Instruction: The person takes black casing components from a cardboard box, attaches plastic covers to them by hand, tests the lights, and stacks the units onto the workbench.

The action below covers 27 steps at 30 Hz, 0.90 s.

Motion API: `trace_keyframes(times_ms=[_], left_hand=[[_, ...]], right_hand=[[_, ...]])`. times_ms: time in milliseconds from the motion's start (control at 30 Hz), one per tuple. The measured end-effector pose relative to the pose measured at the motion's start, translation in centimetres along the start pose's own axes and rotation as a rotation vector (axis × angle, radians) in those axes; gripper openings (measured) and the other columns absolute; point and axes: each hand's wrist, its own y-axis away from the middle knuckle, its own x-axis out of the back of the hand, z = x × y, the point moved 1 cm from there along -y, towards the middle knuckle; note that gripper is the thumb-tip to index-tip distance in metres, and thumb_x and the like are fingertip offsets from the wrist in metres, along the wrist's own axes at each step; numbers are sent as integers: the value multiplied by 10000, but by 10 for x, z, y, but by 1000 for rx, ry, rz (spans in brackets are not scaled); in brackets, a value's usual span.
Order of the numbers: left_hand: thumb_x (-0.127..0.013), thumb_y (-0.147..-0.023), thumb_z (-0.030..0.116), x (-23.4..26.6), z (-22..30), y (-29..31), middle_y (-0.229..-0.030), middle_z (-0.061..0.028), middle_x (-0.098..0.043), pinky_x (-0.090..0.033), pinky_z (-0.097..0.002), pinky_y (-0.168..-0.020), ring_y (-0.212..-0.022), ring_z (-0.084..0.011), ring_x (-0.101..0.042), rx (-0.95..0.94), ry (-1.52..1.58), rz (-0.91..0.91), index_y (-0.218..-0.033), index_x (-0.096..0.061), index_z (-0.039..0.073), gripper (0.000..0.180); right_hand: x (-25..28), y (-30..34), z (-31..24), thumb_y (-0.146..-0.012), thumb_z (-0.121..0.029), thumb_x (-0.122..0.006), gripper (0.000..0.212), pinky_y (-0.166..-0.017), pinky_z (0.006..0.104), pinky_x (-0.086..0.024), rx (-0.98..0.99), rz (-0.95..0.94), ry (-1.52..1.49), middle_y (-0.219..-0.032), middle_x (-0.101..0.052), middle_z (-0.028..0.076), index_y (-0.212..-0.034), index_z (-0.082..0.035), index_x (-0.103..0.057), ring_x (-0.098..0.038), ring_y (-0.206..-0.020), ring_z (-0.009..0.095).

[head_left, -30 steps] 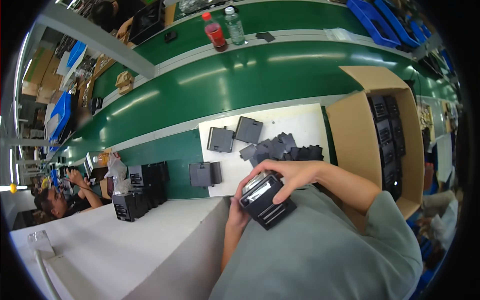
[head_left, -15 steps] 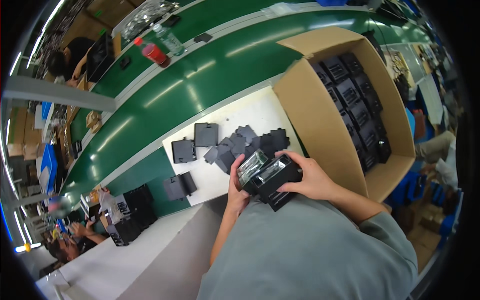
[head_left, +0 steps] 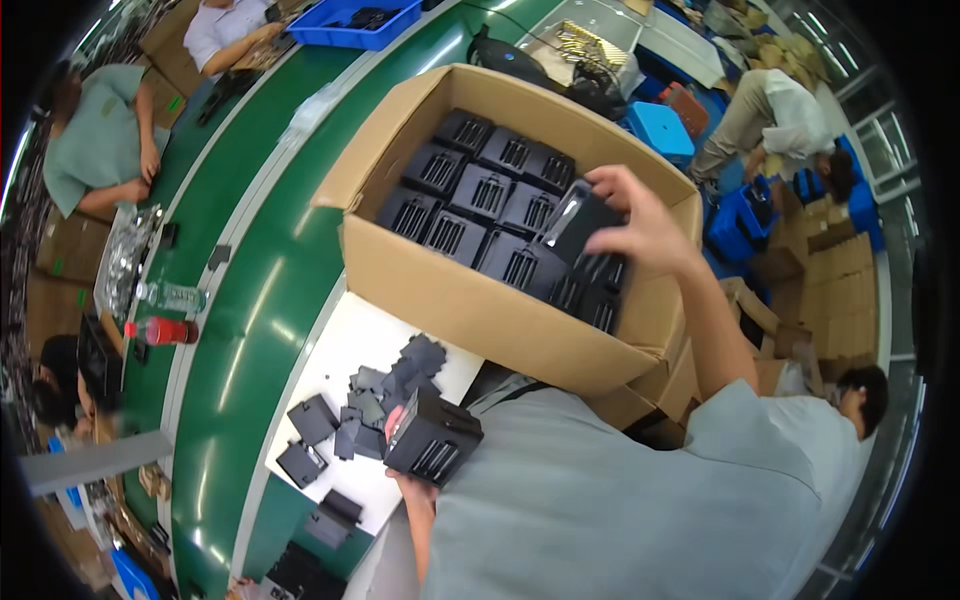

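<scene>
My right hand (head_left: pixel 645 225) is over the right part of an open cardboard carton (head_left: pixel 480 325), its fingers round a black plastic housing (head_left: pixel 580 222) with a shiny window on one side. Beneath and beside that housing, several similar black housings (head_left: pixel 482 190) with slotted faces stand in rows inside the carton. Close to my body, my left hand (head_left: pixel 412 490) grips another black slotted housing (head_left: pixel 435 440), which hides most of its fingers. Flat black plastic covers (head_left: pixel 370 400) lie in a loose pile on the white board (head_left: pixel 375 325) next to it.
Two black square parts (head_left: pixel 313 419) lie left of the pile. A green bench (head_left: pixel 240 330) carries a red-labelled bottle (head_left: pixel 165 330) and a clear bottle (head_left: pixel 175 296). A blue tray (head_left: pixel 355 30) stands at the far end. Other people work across the bench and at the right.
My view has turned toward the carton. The two housings, held together before, are now apart: my right hand has carried one over the carton, while the left keeps the other near my body.
</scene>
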Motion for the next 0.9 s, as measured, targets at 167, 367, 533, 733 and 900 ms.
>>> trace_keyframes(times_ms=[167,367,533,733,900], left_hand=[[-497,-581,822,-6,-1,-10,-1280,-120,-443,-380,-373,-992,-1161,-237,-457,49,30,-23,-1349,-303,34,1118],[-463,-615,827,-5,1,-11,-1275,-117,-440,-363,-362,-994,-1169,-229,-438,12,-15,-34,-1342,-318,30,1088],[-401,-722,784,3,-6,-15,-1320,-91,-436,-391,-378,-966,-1172,-238,-451,-40,-8,-75,-1381,-311,71,975],[-434,-736,751,15,-12,-17,-1344,-85,-423,-396,-417,-982,-1192,-265,-443,54,130,17,-1387,-305,109,923],[-492,-724,727,-27,20,-29,-1327,-98,-432,-402,-418,-985,-1185,-265,-458,17,118,-59,-1385,-288,99,934]], right_hand=[[48,-48,143,-589,-139,-806,530,-799,371,-462,-123,258,495,-948,-613,153,-1038,-28,-548,-579,-910,321],[7,-54,161,-651,-254,-765,522,-818,425,-446,-208,314,828,-1032,-581,134,-1129,-126,-598,-551,-973,344],[-19,-52,189,-750,-227,-695,593,-922,463,-407,-470,378,448,-1224,-425,216,-1292,-181,-458,-467,-1108,420],[-11,-42,205,-774,-220,-666,626,-944,394,-411,-184,398,388,-1214,-461,238,-1309,-53,-386,-516,-1080,370],[-21,3,64,-820,-174,-629,423,-795,331,-484,-135,143,35,-1151,-517,171,-1185,-13,-489,-570,-994,230]])
